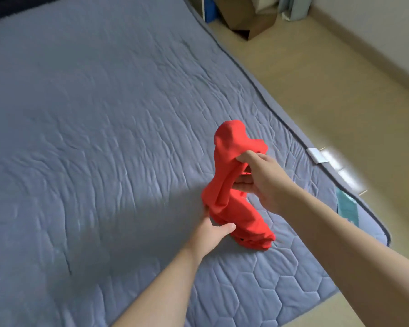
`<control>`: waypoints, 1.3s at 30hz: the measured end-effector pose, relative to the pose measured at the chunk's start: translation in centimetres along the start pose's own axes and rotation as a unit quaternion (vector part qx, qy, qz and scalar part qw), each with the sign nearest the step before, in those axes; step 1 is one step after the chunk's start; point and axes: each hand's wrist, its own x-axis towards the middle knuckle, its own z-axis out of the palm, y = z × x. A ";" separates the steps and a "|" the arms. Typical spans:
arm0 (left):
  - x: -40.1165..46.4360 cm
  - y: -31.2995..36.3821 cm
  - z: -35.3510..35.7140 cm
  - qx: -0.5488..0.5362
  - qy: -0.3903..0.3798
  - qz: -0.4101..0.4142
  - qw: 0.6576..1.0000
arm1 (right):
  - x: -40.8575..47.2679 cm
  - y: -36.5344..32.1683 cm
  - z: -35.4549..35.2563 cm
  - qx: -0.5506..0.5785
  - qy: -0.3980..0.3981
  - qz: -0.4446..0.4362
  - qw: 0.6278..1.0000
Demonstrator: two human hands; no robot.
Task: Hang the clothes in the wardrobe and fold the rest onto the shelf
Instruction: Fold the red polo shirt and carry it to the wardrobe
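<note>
Holding: a red garment (224,182) is gripped by both hands above a bed (92,114) covered in a grey-blue quilted pad.
Garment place: bunched and partly lifted, at about 4 o'clock on the bed, near its right edge; the lower end rests on the quilt, the upper end humps up in the air.
Long axis: runs roughly from 12 o'clock at the raised hump to 5 o'clock at the low end lying on the bed.
Right hand (262,175): fingers curled round a fold of the cloth at mid-height, coming in from 4 o'clock; it carries the lifted part.
Left hand (213,230): thumb and fingers pinch the lower left edge of the cloth, reaching in from 7 o'clock, low and close to the quilt.
Key relation: the garment lies between the hands, the right one higher and farther along the axis, the left one nearer the person and nearer the bed; spreading it flat would likely mean drawing the hands apart across that axis.
Step, as a judgement: early in folding or sorting this piece; what kind of garment it is cannot be told from the bunch.
Surroundings: pale floor (340,90) at 2 o'clock, a brown paper bag (253,22) at 1 o'clock; no wardrobe or shelf in view.
</note>
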 end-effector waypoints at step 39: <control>-10.0 -38.8 -23.8 0.144 0.105 -0.232 0.956 | 3.9 33.4 34.9 -0.729 -0.179 -0.105 0.652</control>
